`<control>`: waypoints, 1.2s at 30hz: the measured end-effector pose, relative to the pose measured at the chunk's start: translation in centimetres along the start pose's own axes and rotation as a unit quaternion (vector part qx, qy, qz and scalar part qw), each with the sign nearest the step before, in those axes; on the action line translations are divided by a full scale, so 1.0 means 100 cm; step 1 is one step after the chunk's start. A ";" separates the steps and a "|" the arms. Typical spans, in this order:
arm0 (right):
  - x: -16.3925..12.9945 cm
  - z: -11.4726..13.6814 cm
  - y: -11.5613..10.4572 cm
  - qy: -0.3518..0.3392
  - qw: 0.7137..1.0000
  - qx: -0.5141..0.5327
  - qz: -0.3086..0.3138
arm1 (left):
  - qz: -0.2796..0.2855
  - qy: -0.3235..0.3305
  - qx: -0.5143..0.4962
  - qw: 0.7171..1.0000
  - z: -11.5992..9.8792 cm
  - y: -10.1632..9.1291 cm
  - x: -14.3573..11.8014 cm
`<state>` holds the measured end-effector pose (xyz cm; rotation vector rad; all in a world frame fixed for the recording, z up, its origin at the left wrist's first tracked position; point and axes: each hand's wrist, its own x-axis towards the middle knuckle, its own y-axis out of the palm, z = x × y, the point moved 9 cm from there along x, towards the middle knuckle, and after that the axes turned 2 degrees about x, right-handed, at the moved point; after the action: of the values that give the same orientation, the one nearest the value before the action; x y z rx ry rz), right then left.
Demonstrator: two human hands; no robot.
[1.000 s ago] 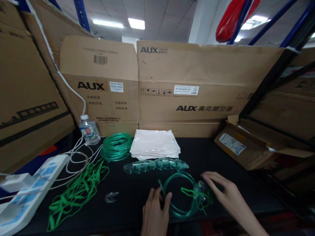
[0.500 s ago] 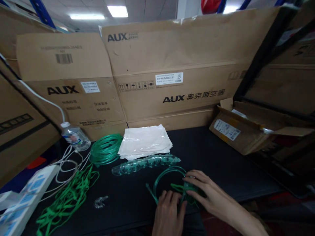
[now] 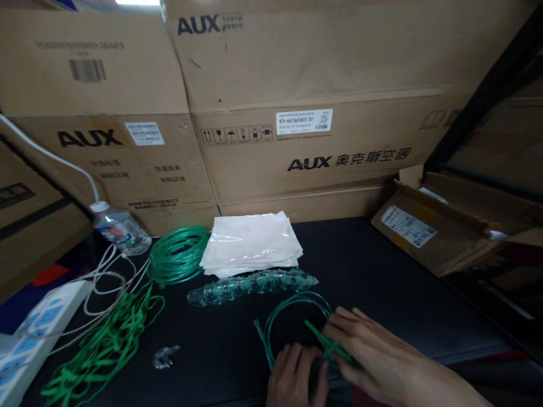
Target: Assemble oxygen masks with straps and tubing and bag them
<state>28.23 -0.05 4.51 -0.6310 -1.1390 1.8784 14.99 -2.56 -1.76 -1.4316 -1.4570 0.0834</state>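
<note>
A clear green oxygen mask with a green strap [image 3: 328, 346] lies at the near edge of the black table [image 3: 373, 282], joined to a loop of green tubing [image 3: 292, 308]. My right hand [image 3: 373, 353] covers the mask, fingers closed on it and the strap. My left hand [image 3: 297, 379] presses the tubing and mask from the left. The mask body is mostly hidden under both hands.
A row of stacked clear masks [image 3: 250, 284] lies just behind, then a pile of clear bags [image 3: 250, 243]. Left: a coil of green tubing [image 3: 178, 254], loose green straps [image 3: 102, 345], a small clear part [image 3: 163, 357], a water bottle [image 3: 121, 230], a power strip [image 3: 29, 333]. Cardboard boxes [image 3: 297, 113] wall the back.
Both hands closed in on the mask and tubing near the table's front edge. The view dropped lower and shifted slightly.
</note>
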 end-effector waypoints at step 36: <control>-0.028 0.038 0.019 -0.134 0.978 -0.161 -0.002 | 0.056 0.013 -0.028 0.998 -0.017 -0.015 0.005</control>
<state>26.11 -4.71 4.55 -0.5594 -1.6398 1.8296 15.22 -3.58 0.23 -1.5539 -1.3669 0.0947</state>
